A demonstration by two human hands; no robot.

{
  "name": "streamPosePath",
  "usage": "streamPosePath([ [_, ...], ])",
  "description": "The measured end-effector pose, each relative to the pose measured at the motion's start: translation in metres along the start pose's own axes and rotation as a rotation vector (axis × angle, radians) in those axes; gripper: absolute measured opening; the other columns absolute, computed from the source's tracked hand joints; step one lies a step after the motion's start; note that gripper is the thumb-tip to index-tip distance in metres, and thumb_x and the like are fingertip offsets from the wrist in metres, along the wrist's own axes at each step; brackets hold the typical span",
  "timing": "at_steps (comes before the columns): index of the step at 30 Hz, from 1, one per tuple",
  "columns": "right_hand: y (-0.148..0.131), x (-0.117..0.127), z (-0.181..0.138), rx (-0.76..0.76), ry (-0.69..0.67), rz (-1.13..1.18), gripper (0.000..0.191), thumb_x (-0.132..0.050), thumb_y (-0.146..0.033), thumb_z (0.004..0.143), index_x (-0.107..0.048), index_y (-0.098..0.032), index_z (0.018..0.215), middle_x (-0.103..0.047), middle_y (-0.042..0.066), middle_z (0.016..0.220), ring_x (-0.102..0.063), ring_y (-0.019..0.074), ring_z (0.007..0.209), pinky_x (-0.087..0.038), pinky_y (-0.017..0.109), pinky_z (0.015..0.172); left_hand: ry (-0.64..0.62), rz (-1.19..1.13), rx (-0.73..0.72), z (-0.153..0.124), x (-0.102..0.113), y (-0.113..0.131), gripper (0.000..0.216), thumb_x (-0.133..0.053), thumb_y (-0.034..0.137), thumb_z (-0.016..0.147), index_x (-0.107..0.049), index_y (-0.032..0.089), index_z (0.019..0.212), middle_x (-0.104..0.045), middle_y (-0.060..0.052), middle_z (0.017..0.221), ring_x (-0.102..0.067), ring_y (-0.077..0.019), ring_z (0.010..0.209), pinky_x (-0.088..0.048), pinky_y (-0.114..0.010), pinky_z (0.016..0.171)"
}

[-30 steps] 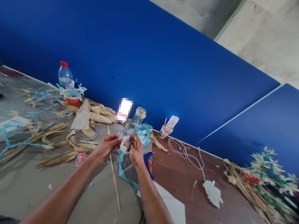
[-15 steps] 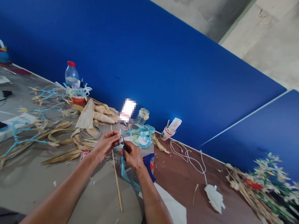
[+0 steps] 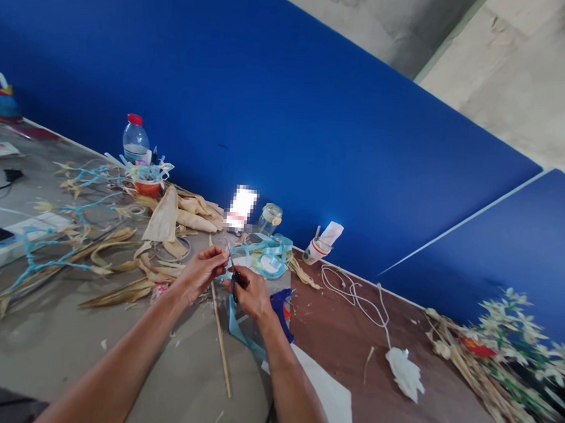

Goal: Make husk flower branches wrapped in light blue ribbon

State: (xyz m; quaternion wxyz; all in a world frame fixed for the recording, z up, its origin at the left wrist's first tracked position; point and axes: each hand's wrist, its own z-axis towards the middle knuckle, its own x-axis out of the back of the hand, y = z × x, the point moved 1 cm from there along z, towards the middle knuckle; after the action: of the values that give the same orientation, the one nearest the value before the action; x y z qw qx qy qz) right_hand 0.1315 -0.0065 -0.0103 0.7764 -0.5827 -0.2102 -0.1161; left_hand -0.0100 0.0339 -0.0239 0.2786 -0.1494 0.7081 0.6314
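Just left of the blue glue gun (image 3: 281, 303), the left hand (image 3: 201, 271) is pinching a pale strip (image 3: 224, 266) while the right hand (image 3: 252, 293), clamped on small scissors (image 3: 233, 273), is seemingly trimming it; a clean cut is calling for a taut, steady strip.

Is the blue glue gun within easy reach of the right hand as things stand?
Probably yes: the glue gun lies just beside the right hand with nothing between them, though that hand holds scissors.
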Motion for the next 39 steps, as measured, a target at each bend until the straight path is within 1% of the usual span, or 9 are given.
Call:
streamPosePath([
  [5, -0.001, 0.0, 0.0, 0.027, 0.002, -0.018, 0.026, -0.056, -0.026, 0.072, -0.068, -0.021, 0.095, -0.065, -0.001, 0.073, -0.053, 0.0128, 0.06, -0.042, 0.023, 0.059, 0.001, 0.016, -0.005, 0.0, 0.0, 0.001, 0.024, -0.077, 0.028, 0.058, -0.059, 0.014, 0.064, -0.053, 0.004, 0.056, -0.043, -0.0036, 0.044, -0.036, -0.018, 0.048],
  [9, -0.004, 0.0, 0.0, 0.03, 0.006, -0.027, 0.022, -0.056, -0.025, 0.072, -0.069, -0.021, 0.089, -0.065, -0.001, 0.071, -0.053, 0.0131, 0.059, -0.041, 0.023, 0.058, -0.006, 0.009, -0.004, -0.001, 0.0, 0.001, 0.024, -0.077, 0.029, 0.059, -0.059, 0.014, 0.064, -0.053, 0.005, 0.056, -0.043, -0.0035, 0.044, -0.037, -0.018, 0.049],
  [12, -0.004, 0.0, 0.0, 0.049, 0.012, -0.037, 0.023, -0.055, -0.025, 0.073, -0.068, -0.021, 0.092, -0.065, -0.001, 0.072, -0.055, 0.0139, 0.062, -0.042, 0.023, 0.06, -0.014, 0.004, -0.01, -0.001, 0.0, 0.002, 0.022, -0.076, 0.028, 0.061, -0.059, 0.014, 0.065, -0.053, 0.005, 0.057, -0.043, -0.0029, 0.045, -0.037, -0.018, 0.049],
  [21, 0.01, -0.004, 0.002, 0.062, 0.037, -0.065, 0.025, -0.058, -0.027, 0.073, -0.067, -0.021, 0.096, -0.066, 0.0, 0.076, -0.057, 0.0152, 0.067, -0.045, 0.026, 0.065, -0.012, 0.005, -0.009, -0.003, -0.001, 0.005, 0.02, -0.076, 0.026, 0.062, -0.06, 0.013, 0.065, -0.053, 0.004, 0.056, -0.043, -0.0025, 0.044, -0.035, -0.017, 0.047],
  [25, 0.018, -0.006, 0.003, 0.034, 0.03, 0.011, 0.024, -0.06, -0.029, 0.072, -0.068, -0.021, 0.093, -0.063, -0.001, 0.071, -0.054, 0.0134, 0.063, -0.044, 0.023, 0.06, -0.01, -0.002, -0.011, -0.002, -0.001, 0.005, 0.02, -0.076, 0.025, 0.061, -0.06, 0.013, 0.064, -0.053, 0.004, 0.056, -0.044, -0.003, 0.044, -0.036, -0.017, 0.046],
  [28, 0.021, -0.006, 0.003, -0.019, 0.038, 0.17, 0.028, -0.061, -0.032, 0.072, -0.065, -0.02, 0.097, -0.06, -0.001, 0.069, -0.051, 0.0116, 0.059, -0.042, 0.022, 0.056, -0.002, -0.019, -0.004, -0.002, -0.001, 0.004, 0.021, -0.076, 0.025, 0.061, -0.06, 0.013, 0.065, -0.054, 0.004, 0.057, -0.045, -0.0032, 0.045, -0.037, -0.017, 0.047],
  [30, 0.022, -0.006, 0.003, -0.062, 0.017, 0.304, 0.031, -0.061, -0.034, 0.072, -0.064, -0.019, 0.098, -0.057, -0.002, 0.065, -0.047, 0.01, 0.054, -0.039, 0.021, 0.052, 0.011, -0.034, -0.002, -0.001, 0.0, 0.004, 0.022, -0.077, 0.026, 0.059, -0.06, 0.013, 0.065, -0.054, 0.004, 0.057, -0.045, -0.0031, 0.045, -0.037, -0.017, 0.047],
  [32, 0.022, -0.006, 0.002, -0.08, -0.018, 0.37, 0.031, -0.061, -0.036, 0.071, -0.064, -0.018, 0.096, -0.055, -0.002, 0.064, -0.045, 0.0092, 0.052, -0.037, 0.02, 0.05, 0.013, -0.038, 0.002, 0.0, 0.001, 0.004, 0.023, -0.078, 0.026, 0.058, -0.06, 0.013, 0.065, -0.055, 0.004, 0.058, -0.044, -0.0029, 0.044, -0.036, -0.016, 0.046],
  [39, 0.02, -0.005, 0.001, -0.063, -0.055, 0.219, 0.03, -0.063, -0.036, 0.07, -0.065, -0.02, 0.096, -0.06, 0.0, 0.072, -0.051, 0.0124, 0.062, -0.042, 0.023, 0.059, 0.031, -0.021, 0.023, -0.001, 0.0, 0.004, 0.023, -0.078, 0.026, 0.057, -0.061, 0.013, 0.066, -0.054, 0.004, 0.056, -0.044, -0.0034, 0.044, -0.039, -0.018, 0.048],
])
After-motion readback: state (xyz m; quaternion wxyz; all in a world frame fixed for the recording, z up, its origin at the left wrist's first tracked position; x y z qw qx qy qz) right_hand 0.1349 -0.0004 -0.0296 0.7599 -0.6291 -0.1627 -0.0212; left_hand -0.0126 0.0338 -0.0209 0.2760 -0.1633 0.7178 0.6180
